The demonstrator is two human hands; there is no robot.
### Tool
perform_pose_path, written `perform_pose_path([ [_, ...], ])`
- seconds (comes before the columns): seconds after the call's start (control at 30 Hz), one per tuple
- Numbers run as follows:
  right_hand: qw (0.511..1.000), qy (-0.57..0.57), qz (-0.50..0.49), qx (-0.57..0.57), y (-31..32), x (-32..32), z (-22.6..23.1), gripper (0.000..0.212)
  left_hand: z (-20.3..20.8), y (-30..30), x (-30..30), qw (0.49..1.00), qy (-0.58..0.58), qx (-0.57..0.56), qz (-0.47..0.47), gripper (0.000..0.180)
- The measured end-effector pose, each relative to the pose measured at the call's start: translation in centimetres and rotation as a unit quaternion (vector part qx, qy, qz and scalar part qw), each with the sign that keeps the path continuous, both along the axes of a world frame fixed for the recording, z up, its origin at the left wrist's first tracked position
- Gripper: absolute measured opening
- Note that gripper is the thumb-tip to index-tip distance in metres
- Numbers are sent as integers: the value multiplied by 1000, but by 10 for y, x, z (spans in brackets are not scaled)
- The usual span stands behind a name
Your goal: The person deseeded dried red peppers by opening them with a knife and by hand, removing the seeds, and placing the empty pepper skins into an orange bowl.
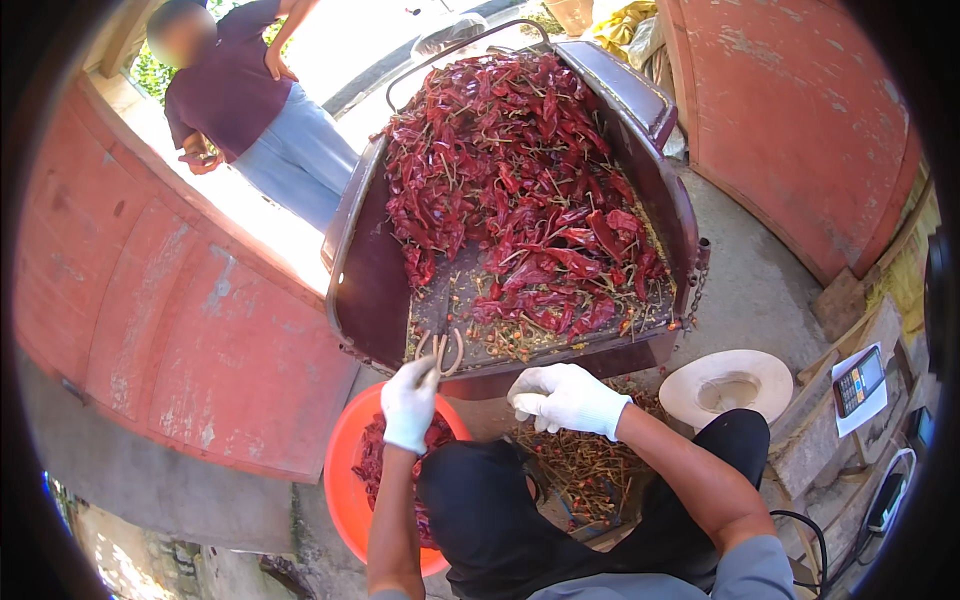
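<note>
At twelve o'clock, wrinkled dark-red dried peppers (510, 160) lie heaped in a maroon metal cart bed (372, 275). At seven, the white-gloved left hand (408, 405) is over a round orange plastic tub (345, 480) of red peppers, near a pale curved object (459, 345); whether its fingers grip anything, I cannot tell. At five, the white-gloved right hand (575, 399) has fingers curled toward the thumb, contents unclear, above brownish pepper stems (580, 465).
</note>
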State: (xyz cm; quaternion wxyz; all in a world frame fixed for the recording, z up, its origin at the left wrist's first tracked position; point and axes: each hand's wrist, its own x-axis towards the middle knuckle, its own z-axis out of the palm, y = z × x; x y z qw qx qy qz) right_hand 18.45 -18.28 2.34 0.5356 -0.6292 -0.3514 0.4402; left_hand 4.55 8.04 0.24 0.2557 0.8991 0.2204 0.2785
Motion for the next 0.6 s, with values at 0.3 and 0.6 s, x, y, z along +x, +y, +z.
perform_pose_path([
  [0.3,1000,-15,-23,8,-1,13,-8,27,-13,-56,156,949,104,273,-122,36],
  [0.6,998,11,-68,7,-10,25,1,26,-21,-41,171,970,30,229,-76,32],
])
